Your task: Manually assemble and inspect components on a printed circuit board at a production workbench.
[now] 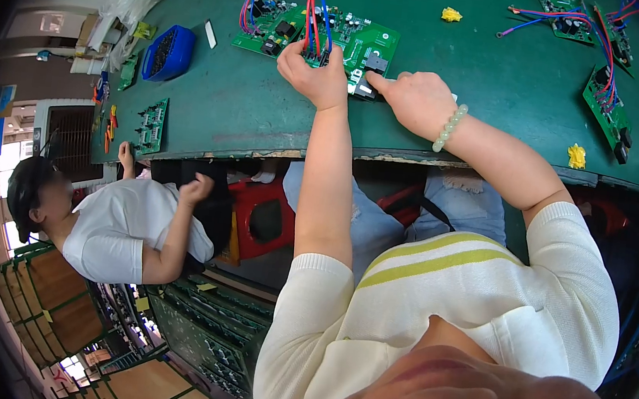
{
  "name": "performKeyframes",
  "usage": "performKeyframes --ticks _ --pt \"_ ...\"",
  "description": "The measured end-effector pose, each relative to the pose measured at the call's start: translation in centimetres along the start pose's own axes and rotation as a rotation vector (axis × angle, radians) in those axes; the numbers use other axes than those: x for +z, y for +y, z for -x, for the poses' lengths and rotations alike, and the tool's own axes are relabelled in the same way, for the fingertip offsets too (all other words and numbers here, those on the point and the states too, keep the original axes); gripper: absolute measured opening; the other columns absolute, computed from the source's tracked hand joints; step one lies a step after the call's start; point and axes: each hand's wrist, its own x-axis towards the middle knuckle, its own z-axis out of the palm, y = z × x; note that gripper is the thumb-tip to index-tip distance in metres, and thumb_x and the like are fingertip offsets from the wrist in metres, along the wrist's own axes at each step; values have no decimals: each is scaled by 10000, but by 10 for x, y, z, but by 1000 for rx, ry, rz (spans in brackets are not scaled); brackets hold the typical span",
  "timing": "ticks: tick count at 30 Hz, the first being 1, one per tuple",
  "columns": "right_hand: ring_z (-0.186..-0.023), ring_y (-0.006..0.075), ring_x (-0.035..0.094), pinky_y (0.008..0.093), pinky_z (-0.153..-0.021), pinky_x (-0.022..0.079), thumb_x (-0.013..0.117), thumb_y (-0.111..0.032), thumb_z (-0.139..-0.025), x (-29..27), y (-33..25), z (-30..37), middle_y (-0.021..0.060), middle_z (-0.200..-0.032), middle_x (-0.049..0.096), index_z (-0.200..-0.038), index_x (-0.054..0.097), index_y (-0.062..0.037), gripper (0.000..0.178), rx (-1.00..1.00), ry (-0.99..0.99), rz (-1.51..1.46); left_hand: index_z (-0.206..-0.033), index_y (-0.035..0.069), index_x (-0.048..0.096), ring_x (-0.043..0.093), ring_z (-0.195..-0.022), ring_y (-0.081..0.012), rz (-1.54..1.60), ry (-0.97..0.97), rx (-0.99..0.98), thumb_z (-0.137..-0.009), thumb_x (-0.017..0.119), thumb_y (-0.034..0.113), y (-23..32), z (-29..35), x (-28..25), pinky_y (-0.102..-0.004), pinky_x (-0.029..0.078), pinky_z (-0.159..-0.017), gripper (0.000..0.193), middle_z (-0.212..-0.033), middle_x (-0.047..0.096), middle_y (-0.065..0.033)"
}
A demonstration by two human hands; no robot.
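Observation:
A green circuit board (387, 39) with black and silver parts lies near the table's front edge, next to a second green board (271, 27). My left hand (315, 78) is closed at the lower ends of red and blue wires (311, 4), which rise from between its thumb and fingers. My right hand (420, 105), a beaded bracelet at its wrist, has its index fingertip against a black component at the board's near right corner. Its other fingers are curled. A small white end shows beside that hand, and what lies under the palm is hidden.
Boards with wires (606, 105) lie on the right of the green table (497, 62). A blue bin (168, 55) of dark small parts and another board (152, 126) stand left. Yellow scraps (451, 15) lie about. A person in white (123, 218) sits at left.

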Motion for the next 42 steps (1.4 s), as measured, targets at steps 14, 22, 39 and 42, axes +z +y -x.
performKeyframes --ticks 14,22,39,42 --pt "-619 273 622 388 -501 482 517 -116 -818 -1 9 2 126 -724 585 -1275 507 -214 468 -76 99 29 -931 12 533 486 -943 -316 35 -10 -27 -565 743 58 -1 1 0 -428 404 -822 425 -962 508 -129" --pt "-588 280 622 386 -468 478 519 -141 -832 -10 21 -2 108 -700 580 -1207 510 -235 387 -54 374 82 -926 11 538 493 -935 -315 42 -28 -29 -578 760 78 -4 -2 2 -427 409 -818 418 -960 513 -128" --pt "-813 321 644 448 -666 511 431 -323 -950 -15 135 2 122 -888 672 -1229 523 -223 310 448 176 50 -905 -2 551 502 -929 -287 48 -45 -94 -649 793 130 2 -3 1 -401 422 -812 376 -942 524 -115" --pt "-831 323 642 445 -674 514 429 -335 -951 -25 122 1 118 -896 671 -1265 491 -232 335 516 223 21 -902 -6 556 503 -933 -285 33 -53 -117 -648 796 134 1 -3 0 -402 420 -814 376 -943 523 -117"
